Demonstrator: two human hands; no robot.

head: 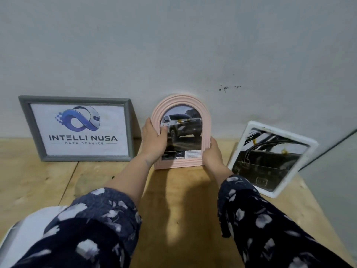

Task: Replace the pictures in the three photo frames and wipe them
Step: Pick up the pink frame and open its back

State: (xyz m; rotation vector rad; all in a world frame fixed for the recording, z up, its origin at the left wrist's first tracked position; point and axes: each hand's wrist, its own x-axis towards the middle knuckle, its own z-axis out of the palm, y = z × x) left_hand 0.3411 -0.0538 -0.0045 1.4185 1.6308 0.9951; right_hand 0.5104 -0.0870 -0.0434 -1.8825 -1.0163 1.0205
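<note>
1. Left sleeve [92,225]: dark navy fabric with a pale grey-white floral print, loose cut, bunched in folds, ends at mid-forearm.
2. Right sleeve [257,219]: same navy floral fabric, blotchy petal shapes, reaches nearly to the wrist.
3. Left hand [154,140]: bare, no rings or watch visible; a small dark mark near the wrist, too blurred to read.
4. Right hand [212,153]: bare, no jewellery visible.
5. Forearm exposed below the left cuff; short nails on the fingers [164,130], detail soft.
</note>
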